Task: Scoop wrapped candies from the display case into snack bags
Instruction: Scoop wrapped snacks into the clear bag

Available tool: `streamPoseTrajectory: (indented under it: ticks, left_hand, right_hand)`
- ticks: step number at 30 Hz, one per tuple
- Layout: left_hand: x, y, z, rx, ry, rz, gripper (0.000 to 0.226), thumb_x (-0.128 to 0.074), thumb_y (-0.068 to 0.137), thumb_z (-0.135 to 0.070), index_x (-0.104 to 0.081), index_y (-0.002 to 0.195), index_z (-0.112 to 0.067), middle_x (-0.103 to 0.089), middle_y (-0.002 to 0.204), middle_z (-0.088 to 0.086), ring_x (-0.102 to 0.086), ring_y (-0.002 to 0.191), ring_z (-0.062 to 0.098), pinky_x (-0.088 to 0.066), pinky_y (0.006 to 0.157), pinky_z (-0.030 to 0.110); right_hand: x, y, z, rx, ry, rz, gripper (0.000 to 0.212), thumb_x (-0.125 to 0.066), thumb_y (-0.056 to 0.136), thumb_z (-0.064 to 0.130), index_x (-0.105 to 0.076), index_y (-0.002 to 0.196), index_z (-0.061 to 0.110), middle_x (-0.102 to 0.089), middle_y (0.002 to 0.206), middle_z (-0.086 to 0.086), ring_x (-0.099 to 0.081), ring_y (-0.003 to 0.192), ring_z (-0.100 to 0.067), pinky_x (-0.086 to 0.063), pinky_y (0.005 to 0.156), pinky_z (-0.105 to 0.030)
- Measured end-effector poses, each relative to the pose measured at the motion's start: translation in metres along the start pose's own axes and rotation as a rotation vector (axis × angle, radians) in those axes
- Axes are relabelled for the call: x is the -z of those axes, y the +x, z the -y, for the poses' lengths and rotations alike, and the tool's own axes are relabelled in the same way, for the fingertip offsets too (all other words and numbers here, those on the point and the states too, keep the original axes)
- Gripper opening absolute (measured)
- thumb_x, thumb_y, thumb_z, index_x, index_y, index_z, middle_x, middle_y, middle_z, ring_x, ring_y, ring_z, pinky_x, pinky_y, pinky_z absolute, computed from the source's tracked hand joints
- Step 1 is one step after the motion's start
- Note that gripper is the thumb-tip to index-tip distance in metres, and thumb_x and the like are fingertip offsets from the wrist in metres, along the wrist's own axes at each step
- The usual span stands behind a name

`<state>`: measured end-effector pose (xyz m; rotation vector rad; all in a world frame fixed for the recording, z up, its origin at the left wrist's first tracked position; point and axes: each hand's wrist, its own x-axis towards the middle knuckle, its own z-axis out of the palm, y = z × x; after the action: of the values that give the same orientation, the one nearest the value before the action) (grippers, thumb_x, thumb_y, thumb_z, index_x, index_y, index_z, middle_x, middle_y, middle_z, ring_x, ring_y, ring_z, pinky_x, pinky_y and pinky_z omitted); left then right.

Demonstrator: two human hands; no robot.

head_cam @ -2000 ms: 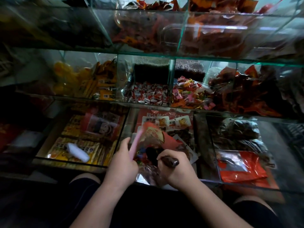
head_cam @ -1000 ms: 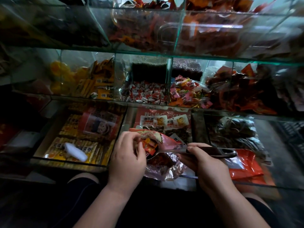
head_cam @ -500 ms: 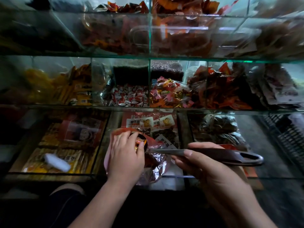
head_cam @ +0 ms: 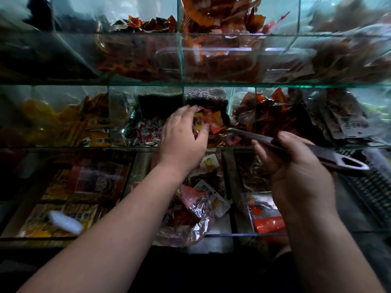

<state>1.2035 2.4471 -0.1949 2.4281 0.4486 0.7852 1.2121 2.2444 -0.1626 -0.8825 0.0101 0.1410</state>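
My left hand (head_cam: 182, 136) is raised to the middle glass shelf and pinches an orange-red packet (head_cam: 211, 120) with a yellow label, in front of the compartment of mixed-colour wrapped candies (head_cam: 229, 140). My right hand (head_cam: 296, 168) grips the handle of a metal scoop (head_cam: 317, 154). The scoop's front end points left into that candy compartment, just right of the packet, and its bowl is hard to make out. A crumpled pink snack bag with a foil lining (head_cam: 190, 223) lies in the lower compartment beneath my left forearm.
Red-and-white wrapped candies (head_cam: 148, 132) fill the compartment left of my left hand. Glass dividers (head_cam: 181, 60) and shelf edges separate bins of red and orange packets above and to the right. Yellow packs and a white object (head_cam: 65, 222) lie lower left.
My left hand has left the foil-lined bag and risen to the middle shelf, now pinching the orange packet. My right hand lifted the scoop out of the bag toward the mixed candies.
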Motion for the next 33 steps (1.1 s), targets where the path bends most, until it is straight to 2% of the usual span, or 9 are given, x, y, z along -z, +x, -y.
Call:
streamPoseTrajectory:
  ticks: [7, 13, 17, 21, 22, 23, 26, 30, 33]
  left_hand:
    - [-0.019, -0.028, 0.025, 0.141, -0.022, 0.126, 0.067, -0.057, 0.095, -0.045, -0.035, 0.154, -0.022, -0.036, 0.157, -0.002, -0.027, 0.148, 0.017, -0.021, 0.122, 0.034]
    - [-0.018, -0.031, 0.032, 0.151, -0.092, 0.111, 0.071, -0.056, 0.093, -0.05, -0.03, 0.155, -0.025, -0.03, 0.16, -0.005, -0.027, 0.148, 0.016, -0.022, 0.117, 0.032]
    - [-0.008, -0.033, 0.02, 0.081, -0.18, 0.121, 0.077, -0.052, 0.089, -0.052, -0.024, 0.157, -0.03, -0.024, 0.163, -0.006, -0.023, 0.148, 0.014, -0.018, 0.112, 0.026]
    - [0.018, -0.064, 0.025, 0.005, -0.174, 0.063, 0.067, -0.061, 0.092, -0.04, -0.036, 0.152, -0.028, -0.038, 0.153, -0.01, -0.034, 0.141, 0.007, -0.03, 0.113, 0.025]
    - [0.027, -0.076, 0.032, -0.002, -0.194, 0.021, 0.06, -0.064, 0.092, -0.035, -0.042, 0.148, -0.028, -0.043, 0.144, -0.015, -0.039, 0.134, -0.001, -0.032, 0.11, 0.017]
    - [0.036, -0.089, 0.041, -0.005, -0.207, -0.037, 0.054, -0.065, 0.09, -0.031, -0.049, 0.141, -0.026, -0.046, 0.135, -0.018, -0.042, 0.126, -0.009, -0.033, 0.104, 0.008]
    - [0.06, -0.127, 0.074, 0.037, -0.112, -0.254, 0.031, -0.065, 0.09, -0.025, -0.061, 0.121, -0.02, -0.053, 0.119, -0.01, -0.049, 0.114, -0.005, -0.037, 0.097, 0.009]
    - [0.064, -0.152, 0.098, 0.446, 0.066, -0.085, 0.061, -0.071, 0.087, -0.036, -0.042, 0.14, -0.028, -0.05, 0.133, -0.004, -0.049, 0.125, 0.021, -0.043, 0.102, 0.037]
    - [0.055, -0.157, 0.104, 0.653, 0.127, 0.21, 0.091, -0.066, 0.091, -0.03, -0.003, 0.156, -0.036, -0.064, 0.124, 0.004, -0.064, 0.097, 0.023, -0.048, 0.073, 0.033]
  right_hand:
    - [0.01, 0.05, -0.035, 0.714, -1.156, 0.41, 0.012, -0.071, 0.088, 0.004, -0.075, 0.098, 0.01, -0.075, 0.094, 0.001, -0.072, 0.089, -0.011, -0.059, 0.081, -0.034]
    - [-0.01, 0.016, -0.018, 0.983, -1.214, 0.572, 0.012, -0.068, 0.088, 0.008, -0.073, 0.099, 0.007, -0.075, 0.096, -0.002, -0.071, 0.09, -0.015, -0.057, 0.081, -0.032]
    - [-0.019, -0.037, -0.007, 0.853, -1.001, 0.513, 0.008, -0.072, 0.085, 0.011, -0.075, 0.092, 0.013, -0.075, 0.089, 0.011, -0.071, 0.084, -0.005, -0.056, 0.08, -0.02]
    - [-0.019, -0.046, 0.007, 0.248, -0.977, 0.696, 0.016, -0.064, 0.094, 0.02, -0.07, 0.084, 0.008, -0.074, 0.092, 0.003, -0.073, 0.076, -0.002, -0.055, 0.086, -0.019]
    - [-0.007, -0.052, 0.011, 0.131, -0.936, 0.682, 0.055, -0.057, 0.1, 0.008, -0.021, 0.09, 0.049, -0.073, 0.105, -0.009, -0.072, 0.073, 0.001, -0.052, 0.085, -0.012]
    - [-0.004, -0.051, 0.019, 0.018, -0.96, 0.62, 0.059, -0.053, 0.102, 0.001, -0.012, 0.135, -0.026, -0.068, 0.122, -0.024, -0.072, 0.069, 0.001, -0.05, 0.078, -0.006]
    - [-0.009, -0.068, 0.017, 0.286, -1.068, 0.65, 0.013, -0.073, 0.086, 0.008, -0.076, 0.088, -0.004, -0.079, 0.093, -0.012, -0.075, 0.071, -0.005, -0.06, 0.073, -0.018]
    - [0.0, -0.063, -0.017, 0.371, -1.253, 1.02, 0.01, -0.074, 0.086, 0.021, -0.075, 0.091, 0.029, -0.074, 0.087, 0.017, -0.071, 0.08, 0.002, -0.055, 0.071, -0.016]
    - [-0.004, -0.043, -0.072, 0.362, -1.475, 1.207, 0.011, -0.064, 0.09, 0.022, -0.072, 0.097, 0.026, -0.071, 0.093, 0.01, -0.067, 0.088, -0.009, -0.054, 0.078, -0.033]
